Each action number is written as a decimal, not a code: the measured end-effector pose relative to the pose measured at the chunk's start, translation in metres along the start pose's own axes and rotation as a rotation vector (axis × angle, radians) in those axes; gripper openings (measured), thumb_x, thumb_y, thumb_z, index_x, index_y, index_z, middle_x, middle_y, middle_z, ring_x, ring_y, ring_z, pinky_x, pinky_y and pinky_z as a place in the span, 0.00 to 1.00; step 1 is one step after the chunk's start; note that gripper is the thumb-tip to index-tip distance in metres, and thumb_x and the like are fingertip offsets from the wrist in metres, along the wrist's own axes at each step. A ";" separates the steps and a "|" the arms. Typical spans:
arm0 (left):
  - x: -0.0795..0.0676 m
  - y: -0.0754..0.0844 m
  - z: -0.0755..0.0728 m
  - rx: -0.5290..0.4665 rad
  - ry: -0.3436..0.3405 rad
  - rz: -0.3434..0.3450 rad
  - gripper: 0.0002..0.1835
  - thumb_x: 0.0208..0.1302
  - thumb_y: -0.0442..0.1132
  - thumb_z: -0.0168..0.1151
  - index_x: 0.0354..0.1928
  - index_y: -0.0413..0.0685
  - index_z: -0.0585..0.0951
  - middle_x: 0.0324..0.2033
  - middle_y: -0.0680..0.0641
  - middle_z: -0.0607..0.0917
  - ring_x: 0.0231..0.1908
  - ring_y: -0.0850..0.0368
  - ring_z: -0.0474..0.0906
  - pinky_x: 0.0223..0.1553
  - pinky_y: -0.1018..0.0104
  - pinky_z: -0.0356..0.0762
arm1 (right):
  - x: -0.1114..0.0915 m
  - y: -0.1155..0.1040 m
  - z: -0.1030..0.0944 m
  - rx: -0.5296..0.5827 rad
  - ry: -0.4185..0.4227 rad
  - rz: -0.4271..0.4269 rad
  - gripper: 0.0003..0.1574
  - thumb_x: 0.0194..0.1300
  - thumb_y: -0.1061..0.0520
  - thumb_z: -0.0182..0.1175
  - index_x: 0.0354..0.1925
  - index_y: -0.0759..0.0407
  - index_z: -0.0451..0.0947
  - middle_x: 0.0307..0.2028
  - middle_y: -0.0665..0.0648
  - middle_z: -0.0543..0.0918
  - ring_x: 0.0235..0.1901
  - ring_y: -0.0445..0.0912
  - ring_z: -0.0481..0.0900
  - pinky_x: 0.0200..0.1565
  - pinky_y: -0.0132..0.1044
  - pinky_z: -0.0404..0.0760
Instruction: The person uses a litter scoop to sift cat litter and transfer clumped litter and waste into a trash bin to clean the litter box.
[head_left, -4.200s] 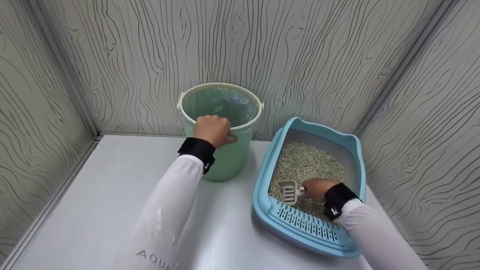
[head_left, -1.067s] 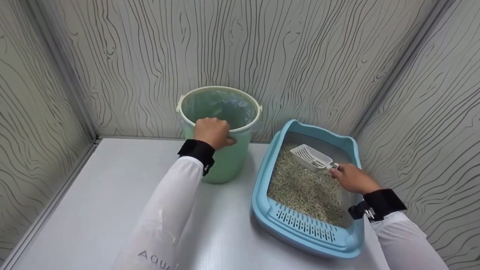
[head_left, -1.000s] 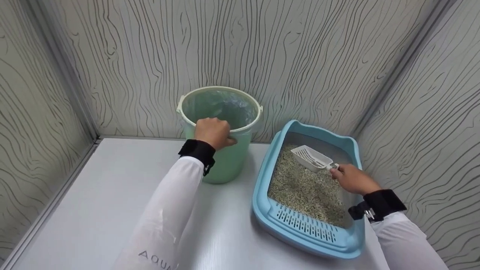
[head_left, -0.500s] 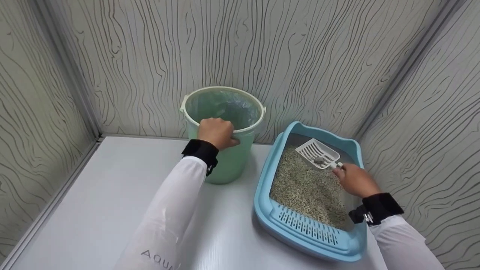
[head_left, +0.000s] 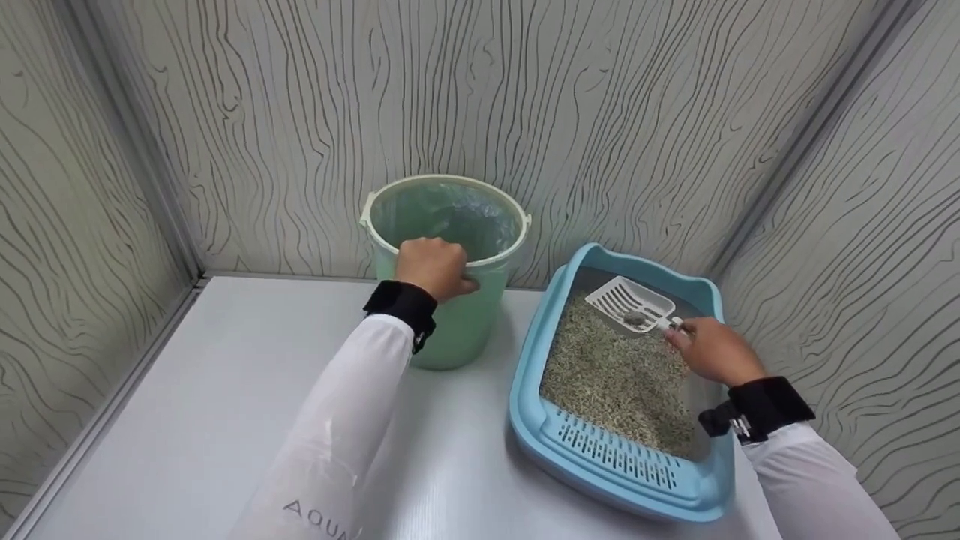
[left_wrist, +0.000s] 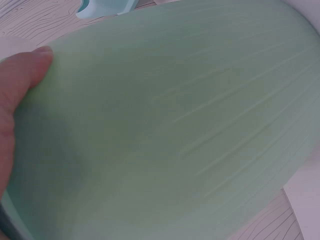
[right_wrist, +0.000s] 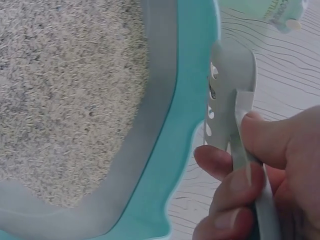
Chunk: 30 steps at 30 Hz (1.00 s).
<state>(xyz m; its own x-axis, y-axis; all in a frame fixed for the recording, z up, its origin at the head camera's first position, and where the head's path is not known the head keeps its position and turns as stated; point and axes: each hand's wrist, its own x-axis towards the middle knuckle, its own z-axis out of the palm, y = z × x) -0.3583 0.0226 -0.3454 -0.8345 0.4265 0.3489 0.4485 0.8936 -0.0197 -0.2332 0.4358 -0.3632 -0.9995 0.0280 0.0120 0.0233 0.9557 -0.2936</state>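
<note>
My left hand (head_left: 433,268) grips the near rim of a green bucket (head_left: 461,322) lined with a clear plastic bag; in the left wrist view the thumb (left_wrist: 39,65) lies along the bucket's outer wall (left_wrist: 165,115). With my right hand (head_left: 716,351) I hold a white slotted litter scoop (head_left: 619,298) by its handle, fingers curled round it in the right wrist view. A small grey clump (head_left: 635,318) sits in the scoop near the handle. The scoop is over the far part of a blue litter box (head_left: 527,390), above tan granular litter (head_left: 615,382).
Bucket and litter box stand side by side on a white table (head_left: 225,390). Wood-grain panels (head_left: 315,135) enclose the table behind and on both sides. The box's near end has a slotted step (head_left: 619,454).
My right hand has lifted the scoop from the litter toward the far end of the box and levelled it, showing the clump inside. My left hand keeps its grip on the bucket rim.
</note>
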 end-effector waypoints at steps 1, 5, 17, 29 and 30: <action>0.000 0.000 0.000 0.001 -0.002 0.001 0.33 0.62 0.65 0.71 0.17 0.53 0.65 0.14 0.53 0.65 0.19 0.54 0.62 0.22 0.57 0.59 | 0.001 -0.002 -0.003 0.001 -0.003 -0.001 0.29 0.82 0.42 0.50 0.49 0.67 0.81 0.36 0.63 0.84 0.30 0.49 0.78 0.33 0.43 0.73; 0.001 0.000 0.002 0.000 0.001 0.003 0.33 0.62 0.64 0.71 0.17 0.53 0.65 0.14 0.53 0.64 0.19 0.54 0.62 0.22 0.58 0.58 | 0.009 -0.017 -0.024 -0.005 0.003 -0.010 0.33 0.82 0.40 0.50 0.52 0.70 0.81 0.30 0.60 0.80 0.26 0.47 0.75 0.30 0.41 0.72; 0.003 0.004 0.002 0.006 0.000 0.000 0.33 0.62 0.64 0.72 0.16 0.53 0.64 0.14 0.53 0.64 0.19 0.54 0.63 0.23 0.58 0.58 | 0.063 -0.141 -0.109 0.057 -0.071 0.024 0.36 0.78 0.33 0.53 0.60 0.61 0.81 0.22 0.46 0.67 0.19 0.40 0.61 0.21 0.33 0.63; 0.009 0.013 0.008 0.009 0.002 0.005 0.33 0.59 0.65 0.73 0.15 0.56 0.65 0.15 0.55 0.68 0.20 0.55 0.66 0.21 0.54 0.63 | 0.102 -0.239 -0.050 -0.241 0.296 -0.292 0.15 0.75 0.64 0.52 0.41 0.60 0.86 0.34 0.61 0.87 0.30 0.56 0.83 0.33 0.50 0.81; 0.009 0.014 0.009 0.005 0.002 0.005 0.32 0.59 0.65 0.73 0.14 0.56 0.66 0.15 0.54 0.69 0.20 0.55 0.66 0.21 0.54 0.65 | 0.102 -0.240 -0.042 -0.296 0.349 -0.318 0.14 0.75 0.64 0.53 0.42 0.59 0.86 0.36 0.63 0.88 0.32 0.58 0.86 0.34 0.53 0.83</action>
<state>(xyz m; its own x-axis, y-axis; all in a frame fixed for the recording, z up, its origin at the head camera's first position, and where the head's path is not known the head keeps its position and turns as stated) -0.3625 0.0407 -0.3505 -0.8315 0.4312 0.3504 0.4513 0.8920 -0.0267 -0.3404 0.2212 -0.2515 -0.8935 -0.2280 0.3868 -0.2240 0.9730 0.0562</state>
